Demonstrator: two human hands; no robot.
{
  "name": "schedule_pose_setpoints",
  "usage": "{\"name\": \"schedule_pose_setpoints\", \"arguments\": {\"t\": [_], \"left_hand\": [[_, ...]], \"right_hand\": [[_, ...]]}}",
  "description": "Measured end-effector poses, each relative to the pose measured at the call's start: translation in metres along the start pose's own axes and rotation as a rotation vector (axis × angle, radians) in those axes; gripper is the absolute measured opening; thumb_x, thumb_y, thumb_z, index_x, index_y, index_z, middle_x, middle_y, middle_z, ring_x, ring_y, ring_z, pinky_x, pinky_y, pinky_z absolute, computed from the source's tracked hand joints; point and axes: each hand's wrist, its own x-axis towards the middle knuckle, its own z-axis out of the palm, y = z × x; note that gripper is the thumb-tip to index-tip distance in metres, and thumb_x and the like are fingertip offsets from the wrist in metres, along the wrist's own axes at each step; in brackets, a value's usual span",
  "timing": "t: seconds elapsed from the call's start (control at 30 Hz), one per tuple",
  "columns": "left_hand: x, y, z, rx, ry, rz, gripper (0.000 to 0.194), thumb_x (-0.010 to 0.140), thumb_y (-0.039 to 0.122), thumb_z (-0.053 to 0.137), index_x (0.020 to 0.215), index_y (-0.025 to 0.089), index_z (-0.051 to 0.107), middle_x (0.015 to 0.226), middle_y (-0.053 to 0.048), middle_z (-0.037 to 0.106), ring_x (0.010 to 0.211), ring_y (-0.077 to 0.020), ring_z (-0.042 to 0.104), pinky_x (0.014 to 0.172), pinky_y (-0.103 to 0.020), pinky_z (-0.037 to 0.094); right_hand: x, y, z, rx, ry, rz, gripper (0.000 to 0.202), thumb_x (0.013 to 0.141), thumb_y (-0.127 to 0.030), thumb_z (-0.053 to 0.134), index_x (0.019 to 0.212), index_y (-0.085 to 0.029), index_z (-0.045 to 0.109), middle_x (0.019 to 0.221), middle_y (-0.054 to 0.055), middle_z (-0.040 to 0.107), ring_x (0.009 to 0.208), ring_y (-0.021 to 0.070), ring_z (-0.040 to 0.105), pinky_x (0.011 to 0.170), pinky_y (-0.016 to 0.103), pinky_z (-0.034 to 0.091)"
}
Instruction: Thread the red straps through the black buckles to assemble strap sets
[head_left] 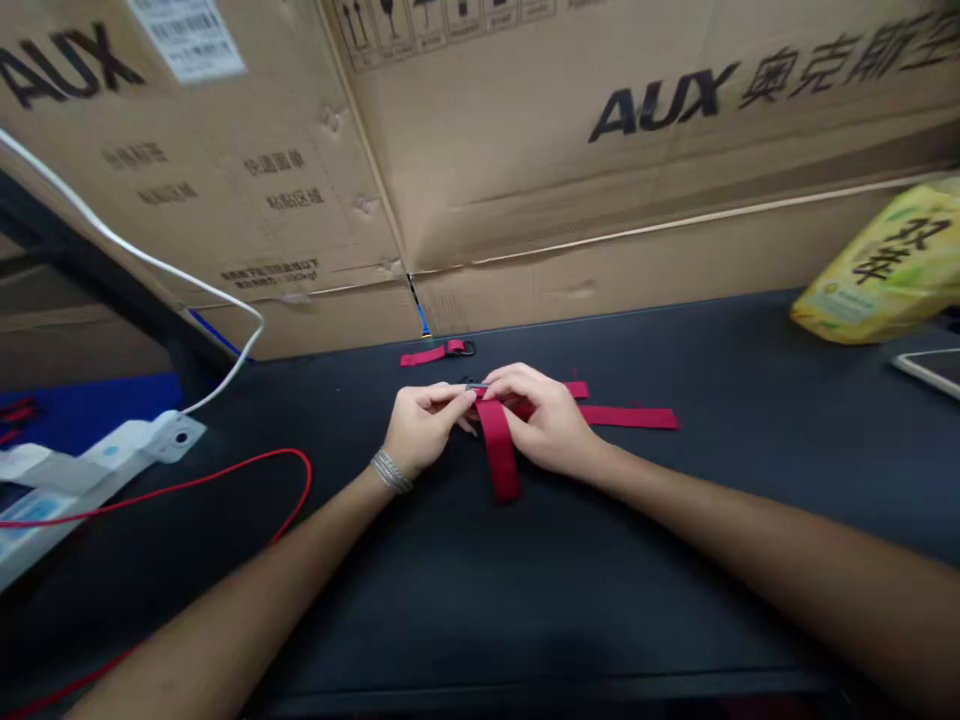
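Observation:
Between my two hands is a red webbing strap (499, 455) with a dark buckle (475, 386) at its upper end. My left hand (425, 425), with a silvery bracelet at the wrist, pinches the strap beside the buckle. From the other side, the fingers of my right hand (546, 415) close on the same strap. One end of it hangs down toward me. Further red strap pieces (630, 416) stretch out to the right, partly hidden behind my right hand. Beyond my hands lies a short red strap (431, 354) with a black ring.
Large cardboard boxes (480, 140) wall off the back of the black table (570, 580). At left are a white power strip (112, 455), its white cable and a red cord (289, 455). A yellow pouch (885, 270) and a phone-like device (934, 372) sit at right.

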Motion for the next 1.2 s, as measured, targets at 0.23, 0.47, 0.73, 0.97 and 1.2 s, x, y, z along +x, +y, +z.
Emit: {"name": "schedule_pose_setpoints", "arguments": {"t": [0.23,0.47,0.73,0.97,1.2], "left_hand": [[-0.002,0.006,0.001,0.01,-0.078,-0.038,0.02,0.07,0.028,0.065,0.06,0.013,0.072,0.055,-0.004,0.065,0.05,-0.0149,0.06,0.05,-0.026,0.051],[-0.002,0.004,0.001,-0.052,-0.098,-0.105,0.016,0.069,0.027,0.067,0.063,0.013,0.074,0.062,-0.004,0.069,0.051,-0.0154,0.06,0.052,-0.028,0.052],[-0.001,0.003,-0.002,0.046,-0.176,0.052,0.026,0.074,0.035,0.064,0.067,0.012,0.073,0.063,-0.004,0.065,0.054,-0.0134,0.059,0.051,-0.024,0.05],[-0.004,0.004,0.001,0.117,-0.152,0.12,0.023,0.072,0.032,0.066,0.072,0.01,0.073,0.068,-0.006,0.068,0.056,-0.0152,0.062,0.053,-0.025,0.052],[-0.005,-0.003,0.007,0.007,-0.111,-0.018,0.024,0.071,0.033,0.066,0.074,0.01,0.073,0.067,-0.007,0.07,0.05,-0.0163,0.063,0.048,-0.028,0.056]], "right_hand": [[0.0,0.003,0.001,0.15,0.024,0.174,0.01,0.077,-0.025,0.061,0.083,-0.018,0.058,0.082,0.004,0.064,0.072,0.0157,0.061,0.066,0.027,0.05],[0.003,0.003,0.002,0.217,0.04,0.26,0.006,0.075,-0.021,0.06,0.078,-0.018,0.055,0.074,0.003,0.062,0.067,0.0153,0.06,0.062,0.026,0.049],[0.006,0.004,0.001,0.284,0.077,0.328,0.01,0.068,-0.023,0.063,0.07,-0.017,0.055,0.063,-0.001,0.059,0.056,0.0117,0.054,0.054,0.023,0.043],[0.009,0.005,0.001,0.352,0.089,0.366,0.012,0.066,-0.023,0.065,0.068,-0.016,0.056,0.061,0.0,0.059,0.054,0.0114,0.054,0.053,0.023,0.043],[0.01,0.013,0.002,0.397,0.111,0.405,0.012,0.063,-0.022,0.067,0.07,-0.016,0.059,0.065,0.001,0.062,0.058,0.0118,0.057,0.056,0.024,0.046]]}}
